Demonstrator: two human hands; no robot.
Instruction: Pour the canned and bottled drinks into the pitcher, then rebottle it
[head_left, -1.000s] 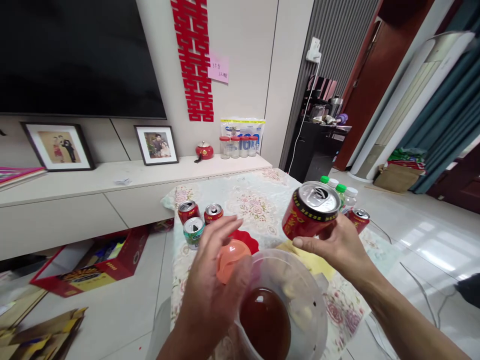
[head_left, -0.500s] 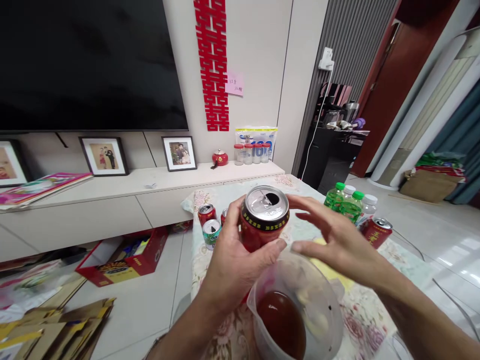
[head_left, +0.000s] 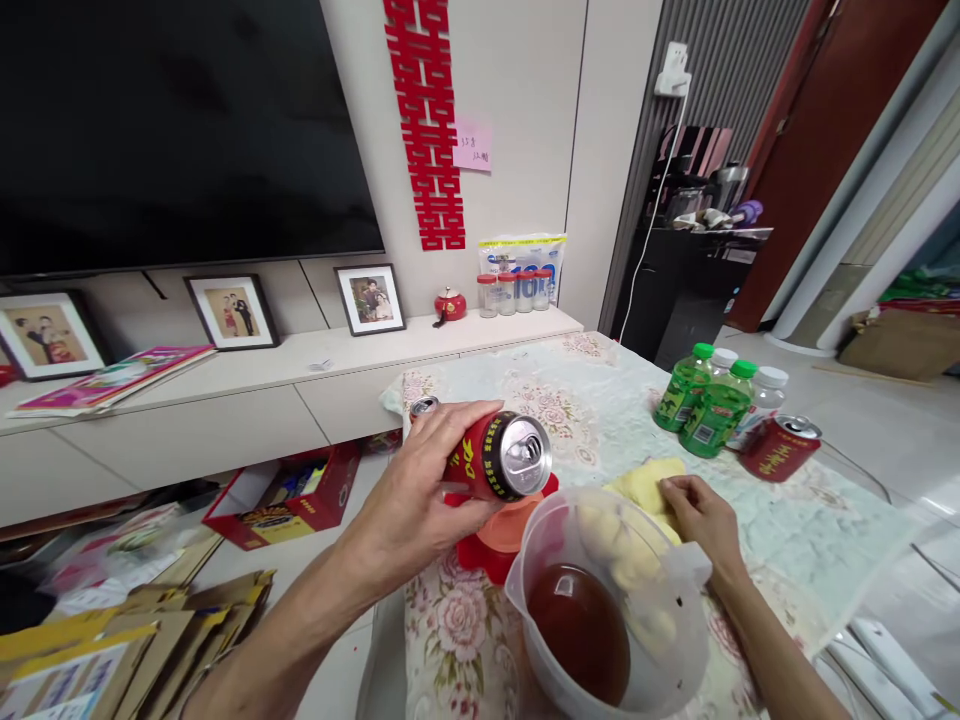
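My left hand (head_left: 420,490) is wrapped round an opened red drink can (head_left: 480,465), which lies tipped on its side in the air with its silver top facing right and toward me. Below the can is a red, scallop-edged dish (head_left: 495,545) with an orange inside, partly hidden. A translucent plastic jug (head_left: 675,640) with dark brown liquid in it stands near me, to the right of the dish. Just beyond the jug lies a yellow cloth (head_left: 645,484). Its right edge is pinched in the curled fingers of my right hand (head_left: 701,520).
At the table's right are green-labelled bottles (head_left: 709,405) and another red can (head_left: 780,447). A further can (head_left: 424,406) shows behind my left hand. Flattened cardboard (head_left: 150,650) and a red box (head_left: 285,500) lie on the floor at left. A white cabinet (head_left: 345,355) runs along the wall.
My left hand has tipped the can from nearly upright onto its side. My right hand has moved from beside the can down to the yellow cloth and closed on it.
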